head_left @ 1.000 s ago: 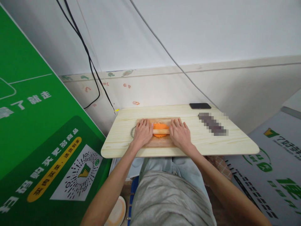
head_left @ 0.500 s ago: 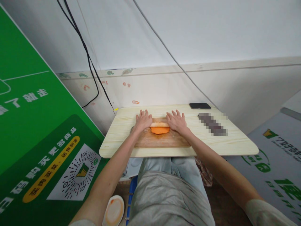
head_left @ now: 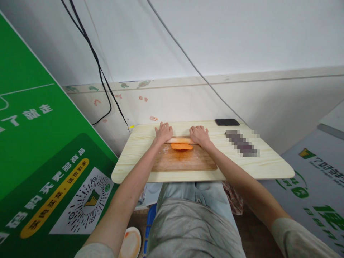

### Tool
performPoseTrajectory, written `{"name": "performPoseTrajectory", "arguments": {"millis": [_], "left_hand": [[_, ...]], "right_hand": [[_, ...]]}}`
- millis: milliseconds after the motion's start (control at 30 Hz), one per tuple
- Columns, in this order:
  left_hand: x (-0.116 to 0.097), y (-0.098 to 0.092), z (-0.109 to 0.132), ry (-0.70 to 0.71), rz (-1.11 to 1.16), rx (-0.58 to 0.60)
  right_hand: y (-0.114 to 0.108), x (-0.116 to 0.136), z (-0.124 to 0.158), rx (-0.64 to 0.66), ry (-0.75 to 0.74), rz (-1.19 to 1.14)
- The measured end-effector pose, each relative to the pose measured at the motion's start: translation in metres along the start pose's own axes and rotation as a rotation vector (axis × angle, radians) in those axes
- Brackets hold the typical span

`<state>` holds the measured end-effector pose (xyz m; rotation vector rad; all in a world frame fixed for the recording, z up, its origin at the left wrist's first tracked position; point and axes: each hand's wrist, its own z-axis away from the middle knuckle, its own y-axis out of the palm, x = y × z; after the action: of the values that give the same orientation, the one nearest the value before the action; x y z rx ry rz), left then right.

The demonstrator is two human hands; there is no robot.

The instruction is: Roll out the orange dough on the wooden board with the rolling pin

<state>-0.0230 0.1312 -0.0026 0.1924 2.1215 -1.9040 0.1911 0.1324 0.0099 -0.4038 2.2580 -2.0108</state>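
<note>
L hand [head_left: 164, 133] and R hand [head_left: 199, 135] are apart, palms down, one over each end of a pale wooden cylindrical rolling pin [head_left: 181, 141] (can't tell if fingers wrap it). Pin's long axis runs L–R btwn them, abt equally near both. The flat orange dough piece [head_left: 182, 146] lies just bodyward of the pin, roughly midway btwn the hands, on a brown rectangular wooden board [head_left: 185, 163].

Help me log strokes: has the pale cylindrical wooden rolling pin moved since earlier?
Yes, forward: the rolling pin is nearer the far edge of the yellowish wood-grain table.
</note>
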Motion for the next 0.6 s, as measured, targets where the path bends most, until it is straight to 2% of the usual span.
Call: {"name": "performPoseTrajectory", "arguments": {"millis": [233,400,600], "left_hand": [[0.009,0.008,0.013,-0.005,0.055,0.052],[0.011,0.010,0.025,0.011,0.046,0.098],[0.012,0.013,0.046,0.072,-0.011,0.017]], "right_hand": [[0.006,0.003,0.012,-0.175,-0.038,0.043],[0.009,0.003,0.028,-0.216,-0.066,0.075],[0.010,0.005,0.051,-0.255,-0.094,0.087]]}}
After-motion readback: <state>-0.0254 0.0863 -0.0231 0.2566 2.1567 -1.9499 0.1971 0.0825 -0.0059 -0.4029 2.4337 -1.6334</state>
